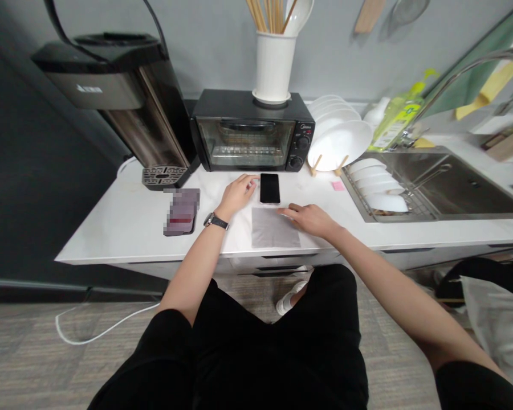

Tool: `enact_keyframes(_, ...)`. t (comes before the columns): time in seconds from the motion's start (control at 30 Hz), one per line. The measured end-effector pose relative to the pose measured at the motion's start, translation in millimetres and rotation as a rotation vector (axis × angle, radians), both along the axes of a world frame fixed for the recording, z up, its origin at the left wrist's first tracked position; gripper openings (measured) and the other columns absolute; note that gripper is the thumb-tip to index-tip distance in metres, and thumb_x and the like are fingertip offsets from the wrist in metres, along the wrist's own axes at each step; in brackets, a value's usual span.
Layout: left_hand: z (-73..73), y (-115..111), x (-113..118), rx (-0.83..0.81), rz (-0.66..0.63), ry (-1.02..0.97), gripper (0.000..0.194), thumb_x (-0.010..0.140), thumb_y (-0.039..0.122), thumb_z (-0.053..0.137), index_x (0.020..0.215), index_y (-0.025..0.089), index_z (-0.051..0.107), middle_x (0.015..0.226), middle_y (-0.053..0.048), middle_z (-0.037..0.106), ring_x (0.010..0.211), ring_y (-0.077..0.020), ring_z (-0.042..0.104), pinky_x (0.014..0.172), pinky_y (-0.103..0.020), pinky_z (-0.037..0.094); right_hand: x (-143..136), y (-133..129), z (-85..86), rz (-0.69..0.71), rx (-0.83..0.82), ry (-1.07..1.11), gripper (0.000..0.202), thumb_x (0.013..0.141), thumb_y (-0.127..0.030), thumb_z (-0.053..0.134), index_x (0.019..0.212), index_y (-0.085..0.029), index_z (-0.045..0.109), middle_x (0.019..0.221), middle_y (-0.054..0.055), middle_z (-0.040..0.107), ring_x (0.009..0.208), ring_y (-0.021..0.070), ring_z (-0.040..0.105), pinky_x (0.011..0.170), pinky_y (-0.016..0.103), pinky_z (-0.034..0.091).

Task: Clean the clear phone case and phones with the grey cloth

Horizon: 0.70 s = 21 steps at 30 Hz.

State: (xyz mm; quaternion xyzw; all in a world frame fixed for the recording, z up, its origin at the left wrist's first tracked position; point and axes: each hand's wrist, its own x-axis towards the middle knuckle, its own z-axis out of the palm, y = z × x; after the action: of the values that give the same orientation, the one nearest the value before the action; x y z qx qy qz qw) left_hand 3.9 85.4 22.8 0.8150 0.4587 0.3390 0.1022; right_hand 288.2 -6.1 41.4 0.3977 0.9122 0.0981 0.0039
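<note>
A dark-screened phone (269,188) lies flat on the white counter, its long side pointing away from me. My left hand (238,195), with a watch on the wrist, rests beside it, fingers spread and loosely bent, the fingertips by the phone's upper left edge. Just nearer to me, a thin grey cloth (273,229) is laid out flat in a square. My right hand (310,220) reaches over the cloth's right side, fingers stretched out and touching its upper edge. The hand covers the cloth's upper right corner.
A toaster oven (252,134) stands behind the phone, a white utensil holder (276,65) on top. Left are a water dispenser (128,102) and a blurred-out object (182,210). Right are racked plates (342,142), a pink note (337,186) and a sink (442,214) with bowls.
</note>
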Motion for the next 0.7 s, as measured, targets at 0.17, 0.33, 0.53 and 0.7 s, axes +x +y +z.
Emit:
enact_keyframes(0.17, 2.0, 0, 1, -0.012, -0.001, 0.019, 0.034, 0.104, 0.024, 0.052, 0.133, 0.023, 0.07, 0.116, -0.006, 0.073, 0.096, -0.0206, 0.068, 0.091, -0.031, 0.052, 2, -3, 0.7, -0.032, 0.066, -0.018, 0.058, 0.104, -0.017, 0.048, 0.159, -0.035, 0.045, 0.121, 0.01, 0.074, 0.063, 0.0163, 0.065, 0.057, 0.032, 0.03)
enact_keyframes(0.33, 2.3, -1, 1, -0.01, -0.001, 0.027, 0.034, 0.104, 0.024, 0.052, 0.132, 0.023, 0.071, 0.116, -0.006, 0.073, 0.093, -0.0202, 0.068, 0.088, -0.031, 0.052, 4, -4, -0.9, -0.037, 0.068, 0.0, 0.06, 0.105, -0.02, 0.048, 0.162, -0.036, 0.041, 0.123, 0.01, 0.074, 0.065, 0.017, 0.066, 0.058, 0.032, 0.032)
enact_keyframes(0.53, 1.9, -2, 0, -0.01, -0.004, 0.025, 0.032, 0.105, 0.024, 0.052, 0.13, 0.023, 0.072, 0.117, -0.006, 0.073, 0.094, -0.0201, 0.069, 0.088, -0.031, 0.052, -5, -6, -6.7, -0.003, -0.035, 0.035, 0.049, 0.107, -0.023, 0.048, 0.154, -0.034, 0.053, 0.126, 0.008, 0.074, 0.067, 0.0157, 0.065, 0.063, 0.029, 0.036)
enact_keyframes(0.7, -2.9, 2, -1, -0.003, -0.016, 0.015, 0.033, 0.105, 0.025, 0.051, 0.13, 0.024, 0.072, 0.116, -0.006, 0.073, 0.092, -0.019, 0.069, 0.085, -0.03, 0.052, 7, -4, -5.3, -0.054, -0.015, 0.191, 0.052, 0.107, -0.03, 0.046, 0.159, -0.032, 0.047, 0.127, 0.01, 0.072, 0.085, 0.0237, 0.071, 0.069, 0.031, 0.046)
